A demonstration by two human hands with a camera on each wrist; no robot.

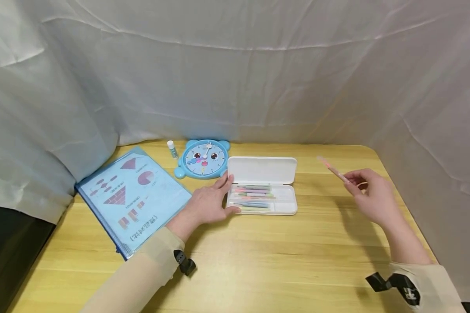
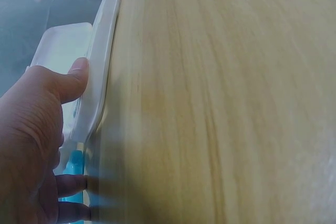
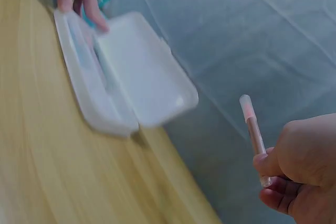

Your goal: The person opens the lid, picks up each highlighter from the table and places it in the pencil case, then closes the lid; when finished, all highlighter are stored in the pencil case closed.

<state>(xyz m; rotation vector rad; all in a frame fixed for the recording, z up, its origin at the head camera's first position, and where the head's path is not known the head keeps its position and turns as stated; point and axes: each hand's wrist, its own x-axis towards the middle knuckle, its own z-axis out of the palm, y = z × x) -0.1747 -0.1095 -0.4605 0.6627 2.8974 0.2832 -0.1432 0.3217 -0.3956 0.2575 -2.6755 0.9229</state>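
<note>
A white pencil case [image 1: 261, 186] stands with its lid raised on the table, several pens [image 1: 254, 193] lying in its tray. My left hand [image 1: 207, 201] holds the case's left end, thumb on the front wall and fingers toward the hinge side. In the left wrist view, the thumb [image 2: 76, 80] presses along the case's edge [image 2: 100, 72]. Out to the right, my right hand [image 1: 372, 195] pinches a slim pen [image 1: 337, 173] near one end between thumb and fingers. That pen [image 3: 254, 135] has a clear cap with pink inside, pointing away from the hand.
Behind my left hand lies a blue bear-shaped toy clock [image 1: 204, 160]. A small glue stick [image 1: 172, 149] stands beside it. At the left is a blue-edged zip folder [image 1: 137, 195] with printed shapes. Pale cloth [image 1: 258, 87] hangs along the table's back and sides.
</note>
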